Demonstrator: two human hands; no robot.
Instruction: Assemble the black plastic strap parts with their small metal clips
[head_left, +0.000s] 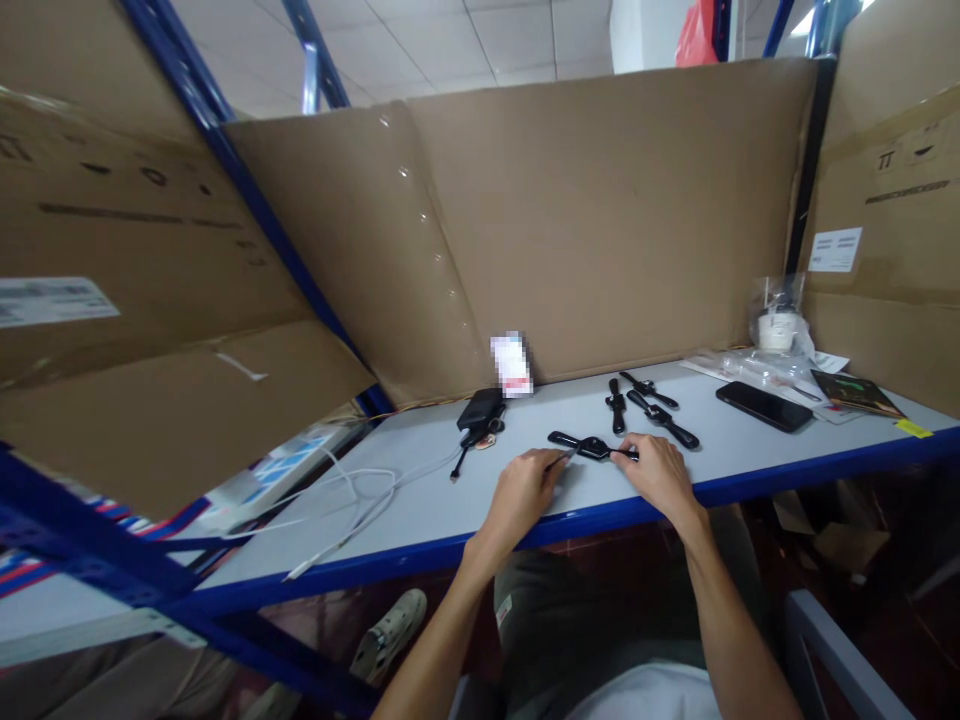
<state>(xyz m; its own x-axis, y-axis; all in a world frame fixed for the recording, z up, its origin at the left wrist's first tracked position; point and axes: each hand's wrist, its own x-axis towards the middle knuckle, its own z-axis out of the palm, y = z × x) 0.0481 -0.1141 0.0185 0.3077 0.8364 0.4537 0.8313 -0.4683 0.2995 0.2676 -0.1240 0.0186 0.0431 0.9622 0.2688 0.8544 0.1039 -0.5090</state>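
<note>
Cardboard (pixel 600 220): behind and beside the desk (pixel 435 502).
Cable (pixel 304 567): looped over the desk's left.
Left hand (pixel 529 482): pinching a thin item (pixel 568 456).
Right hand (pixel 656 470): gripping one handle of the tool (pixel 595 447).
Phone (pixel 763 406): right of three other tools (pixel 664 418).
Tool: between both hands.

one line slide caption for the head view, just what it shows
Both hands at a black two-handled tool on a pale table, three similar tools lying nearby.

A black smartphone (pixel 763 407) lies on the tabletop (pixel 420 430) at three o'clock, near a clear plastic bag (pixel 786 303). A white cable (pixel 391 482) loops at eight o'clock; a cardboard panel (pixel 585 220) stands at twelve.
</note>
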